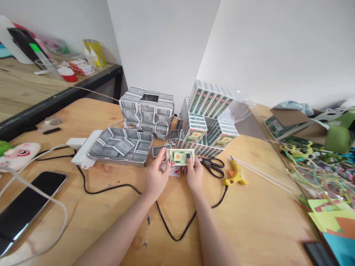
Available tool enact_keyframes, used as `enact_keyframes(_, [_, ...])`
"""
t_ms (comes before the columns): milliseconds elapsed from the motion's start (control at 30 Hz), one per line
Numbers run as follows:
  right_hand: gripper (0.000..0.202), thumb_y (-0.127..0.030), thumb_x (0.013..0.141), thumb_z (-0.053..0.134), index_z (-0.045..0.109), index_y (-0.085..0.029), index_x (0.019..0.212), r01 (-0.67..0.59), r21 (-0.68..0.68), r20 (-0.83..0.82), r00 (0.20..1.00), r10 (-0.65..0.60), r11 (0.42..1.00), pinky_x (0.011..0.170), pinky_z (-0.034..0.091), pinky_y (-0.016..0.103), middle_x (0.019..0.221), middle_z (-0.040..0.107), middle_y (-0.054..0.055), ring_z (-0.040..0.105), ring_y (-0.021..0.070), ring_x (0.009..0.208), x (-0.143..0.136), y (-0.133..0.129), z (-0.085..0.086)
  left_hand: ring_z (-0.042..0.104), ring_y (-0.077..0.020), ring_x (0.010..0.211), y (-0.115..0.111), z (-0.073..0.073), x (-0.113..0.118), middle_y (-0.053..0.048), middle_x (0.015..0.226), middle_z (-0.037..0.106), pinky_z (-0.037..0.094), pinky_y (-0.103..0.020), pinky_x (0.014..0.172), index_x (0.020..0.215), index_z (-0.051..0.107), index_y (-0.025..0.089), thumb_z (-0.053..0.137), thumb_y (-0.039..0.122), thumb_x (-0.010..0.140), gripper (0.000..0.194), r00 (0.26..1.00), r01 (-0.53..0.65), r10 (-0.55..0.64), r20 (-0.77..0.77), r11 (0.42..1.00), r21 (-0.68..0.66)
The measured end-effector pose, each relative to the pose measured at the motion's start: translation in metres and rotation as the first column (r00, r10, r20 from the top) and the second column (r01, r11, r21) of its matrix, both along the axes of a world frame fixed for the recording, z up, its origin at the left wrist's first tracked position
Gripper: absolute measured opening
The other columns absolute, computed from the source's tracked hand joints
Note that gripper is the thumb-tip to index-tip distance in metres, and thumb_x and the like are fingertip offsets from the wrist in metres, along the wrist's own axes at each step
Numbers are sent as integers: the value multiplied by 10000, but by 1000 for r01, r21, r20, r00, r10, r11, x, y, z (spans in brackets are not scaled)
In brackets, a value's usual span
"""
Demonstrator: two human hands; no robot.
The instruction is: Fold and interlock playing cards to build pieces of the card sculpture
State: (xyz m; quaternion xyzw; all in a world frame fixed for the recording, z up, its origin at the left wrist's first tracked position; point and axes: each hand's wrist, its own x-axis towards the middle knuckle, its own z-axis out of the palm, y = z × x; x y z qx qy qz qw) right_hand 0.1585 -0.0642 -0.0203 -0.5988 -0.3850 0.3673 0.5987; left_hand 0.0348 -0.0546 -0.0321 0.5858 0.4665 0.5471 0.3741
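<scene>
A small green-and-white playing card box [179,157] is held level between my two hands, its printed face up. My left hand [158,173] grips its left end, where a white flap seems to stick out. My right hand [194,173] is closed round the right end, thumb on top. Loose playing cards [174,171] lie on the table beneath and behind the box. Just behind are stacked card boxes [195,127] and a hollow structure made of grey-backed cards [148,111]. A tray made of the same cards [120,146] sits to the left.
Black scissors [213,166] and a yellow glue gun [235,175] lie right of my hands; the gun's black cable [177,239] loops in front. A white power strip [86,149] and a phone [33,203] are at left. Craft materials [318,170] crowd the right side.
</scene>
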Motion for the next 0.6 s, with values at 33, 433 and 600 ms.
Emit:
enact_keyframes(33, [277,-480,786,480,470,-214,711,1,-3,6,1000,-1,1000,398,325,222,464,471,-59,411,104,389,0,0,0,536,-198,1093,-1,1,0,-87,1298,474,466,-340,927,1299,388,222,512,253,805,510,1000,2,-2,4,1000,-5])
enact_keyframes(433, [318,-480,798,466,441,-205,642,-36,10,0,999,36,999,387,296,215,444,450,-67,379,86,372,3,1,0,590,-211,998,13,6,-8,-100,1220,548,523,-324,808,1183,535,182,569,331,757,452,948,37,43,314,969,-243])
enact_keyframes(600, [344,-515,775,478,450,-202,633,-23,5,-29,999,23,1000,388,298,222,446,455,-57,373,90,378,5,1,-1,604,-207,961,15,4,-7,-93,1182,579,522,-347,812,1160,558,181,594,338,735,455,905,171,-22,424,934,-315])
